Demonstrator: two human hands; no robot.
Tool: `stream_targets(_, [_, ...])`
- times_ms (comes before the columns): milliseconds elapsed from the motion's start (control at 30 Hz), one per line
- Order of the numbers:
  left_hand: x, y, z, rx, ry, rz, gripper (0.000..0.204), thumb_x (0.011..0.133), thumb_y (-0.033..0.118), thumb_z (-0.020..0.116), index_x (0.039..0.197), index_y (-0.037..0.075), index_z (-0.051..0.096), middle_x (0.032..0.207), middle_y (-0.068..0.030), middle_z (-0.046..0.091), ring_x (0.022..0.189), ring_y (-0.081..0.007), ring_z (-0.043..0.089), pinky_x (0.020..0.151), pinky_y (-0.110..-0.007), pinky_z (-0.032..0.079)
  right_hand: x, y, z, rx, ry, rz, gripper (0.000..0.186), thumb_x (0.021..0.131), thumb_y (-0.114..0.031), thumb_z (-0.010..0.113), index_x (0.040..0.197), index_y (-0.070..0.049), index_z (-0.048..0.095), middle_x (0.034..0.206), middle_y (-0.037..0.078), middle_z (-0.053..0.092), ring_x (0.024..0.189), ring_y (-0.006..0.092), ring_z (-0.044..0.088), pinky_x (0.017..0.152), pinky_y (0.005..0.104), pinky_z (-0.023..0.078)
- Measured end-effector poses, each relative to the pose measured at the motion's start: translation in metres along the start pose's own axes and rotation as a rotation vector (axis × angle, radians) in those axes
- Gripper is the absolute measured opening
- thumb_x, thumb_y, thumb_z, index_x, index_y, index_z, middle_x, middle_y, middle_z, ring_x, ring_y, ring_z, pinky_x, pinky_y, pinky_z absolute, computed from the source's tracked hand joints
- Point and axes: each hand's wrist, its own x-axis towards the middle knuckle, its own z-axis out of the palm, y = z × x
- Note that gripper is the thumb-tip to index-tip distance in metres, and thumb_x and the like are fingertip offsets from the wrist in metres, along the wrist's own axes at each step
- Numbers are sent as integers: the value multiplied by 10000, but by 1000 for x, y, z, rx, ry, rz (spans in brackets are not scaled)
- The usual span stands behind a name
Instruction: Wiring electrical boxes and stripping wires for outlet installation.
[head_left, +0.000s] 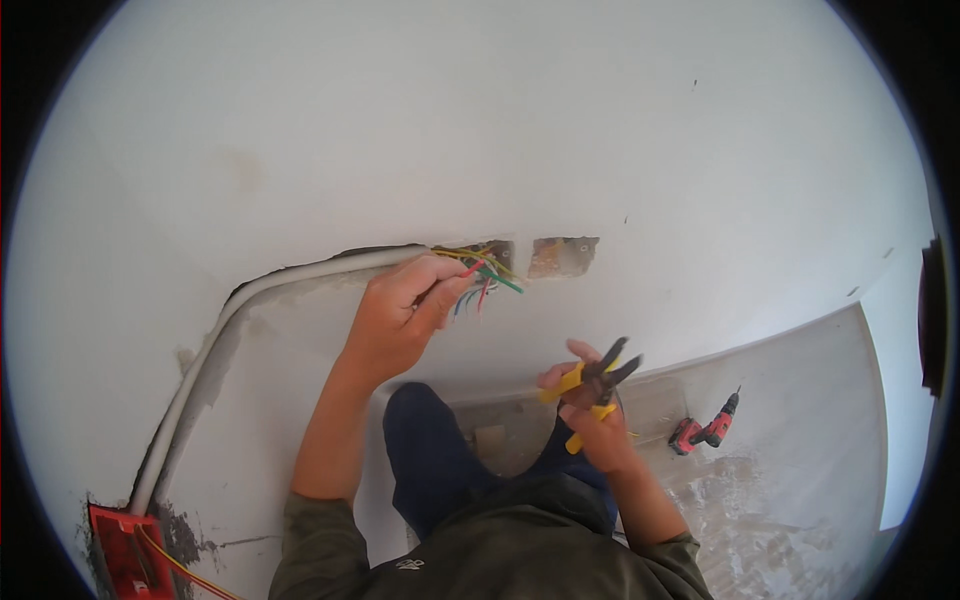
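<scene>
My left hand (405, 310) is raised to the wall, its thumb and fingers pinching a red wire (473, 268). Around it, green (505, 281), yellow, blue and white wires poke out of a cut-out box opening (490, 256) in the wall. Lower and to the right, my right hand (600, 430) grips wire pliers (600, 384) with yellow handles and dark jaws. The jaws stand apart, pointing up and right, with no wire between them. Part of the right fingers is blurred.
A grey conduit (215, 345) curves through a wall groove down to a red junction box (130, 550) with loose red and yellow wires. Right of the wires is a second wall opening (563, 257). On the dusty floor lies a red cordless drill (708, 428).
</scene>
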Motion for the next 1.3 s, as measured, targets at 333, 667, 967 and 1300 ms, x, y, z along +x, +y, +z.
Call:
stream_targets(333, [4,7,4,41,-16,-69,146,948,107,644,1006,-14,703,747,-25,595,638,-76,495,584,-253,409,58,-5,46,-1461,46,-547,651,706,-56,681,1328,-76,488,979,164,518,927,368,527,803,458,434])
stream_targets(667, [5,9,-1,112,-62,4,132,918,73,636,1006,5,707,738,-54,572,638,-116,489,591,-274,407,67,0,71,-1576,151,-520,650,726,-106,704,1335,-51,483,1020,154,523,953,354,531,807,463,434])
stream_targets(967, [4,3,-2,111,-81,21,86,902,59,615,882,-15,656,710,-61,529,631,-139,463,589,-297,398,69,4,78,-1663,207,-580,668,715,-135,729,1330,-45,485,1032,144,523,961,331,531,807,443,415])
stream_targets(1300, [3,-1,-4,40,-100,-29,92,924,51,613,943,-14,675,754,-38,549,680,-112,478,616,-273,403,73,6,82,-1692,236,-601,658,690,-120,749,1300,-62,508,1001,132,530,950,323,536,784,437,420])
